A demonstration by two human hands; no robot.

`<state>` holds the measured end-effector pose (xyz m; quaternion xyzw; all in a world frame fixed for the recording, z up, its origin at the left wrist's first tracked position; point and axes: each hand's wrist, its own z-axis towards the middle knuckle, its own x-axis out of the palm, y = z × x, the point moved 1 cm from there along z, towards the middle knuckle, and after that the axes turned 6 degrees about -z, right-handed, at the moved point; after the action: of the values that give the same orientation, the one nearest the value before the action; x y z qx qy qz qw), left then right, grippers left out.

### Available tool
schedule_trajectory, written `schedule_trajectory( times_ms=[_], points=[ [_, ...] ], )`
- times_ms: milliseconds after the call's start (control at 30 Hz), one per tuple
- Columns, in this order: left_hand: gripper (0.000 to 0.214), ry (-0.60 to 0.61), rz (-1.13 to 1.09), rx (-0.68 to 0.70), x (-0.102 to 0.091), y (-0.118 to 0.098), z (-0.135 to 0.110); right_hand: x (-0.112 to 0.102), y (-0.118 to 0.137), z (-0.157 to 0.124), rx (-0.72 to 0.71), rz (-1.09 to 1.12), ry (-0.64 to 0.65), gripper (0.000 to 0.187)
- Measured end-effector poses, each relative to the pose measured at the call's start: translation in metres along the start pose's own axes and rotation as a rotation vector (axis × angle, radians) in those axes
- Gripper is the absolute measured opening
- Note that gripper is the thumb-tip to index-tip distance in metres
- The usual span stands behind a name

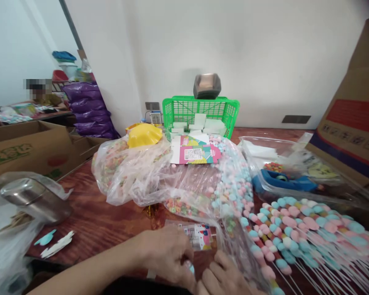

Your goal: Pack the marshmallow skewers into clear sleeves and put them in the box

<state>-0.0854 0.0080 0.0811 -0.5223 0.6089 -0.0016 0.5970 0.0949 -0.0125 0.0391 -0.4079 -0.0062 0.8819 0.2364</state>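
Note:
At the table's front edge my left hand (167, 256) is closed, with a small pale-blue piece (190, 267) showing by its fingers. Close beside it my right hand (223, 273) is closed too, its fingers curled and its fingertips near the left ones. What the right fingers hold is hidden. Just beyond the hands lies a clear printed packet (199, 237). To the right is a pile of pink, blue and white marshmallow skewers (295, 229) on white sticks. Clear bags of marshmallows (233, 176) and colourful ring-shaped pieces (184, 206) lie ahead.
Printed cards (193, 153) and a yellow bowl-like piece (145, 135) lie on the bags. Behind stands a green basket (233, 116). A clear tub (249, 153) is at right, a steel container (49, 203) at left, cardboard boxes both sides. Another person sits far left.

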Motion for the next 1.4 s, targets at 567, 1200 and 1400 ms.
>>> schedule_trajectory(
  times_ms=[567, 1200, 1400],
  points=[
    [0.027, -0.894, -0.710, 0.516, 0.005, 0.006, -0.011, 0.000, -0.006, 0.032, 1.146, 1.090, 0.084, 0.026],
    [0.023, -0.346, 0.095, -0.781, 0.098, 0.070, -0.169, 0.036, 0.087, 0.031, -0.200, 0.291, 0.769, 0.006],
    [0.015, -0.431, 0.412, -0.080, 0.068, 0.021, 0.009, -0.009, 0.077, 0.021, 0.078, 0.189, 0.710, 0.010]
  ],
)
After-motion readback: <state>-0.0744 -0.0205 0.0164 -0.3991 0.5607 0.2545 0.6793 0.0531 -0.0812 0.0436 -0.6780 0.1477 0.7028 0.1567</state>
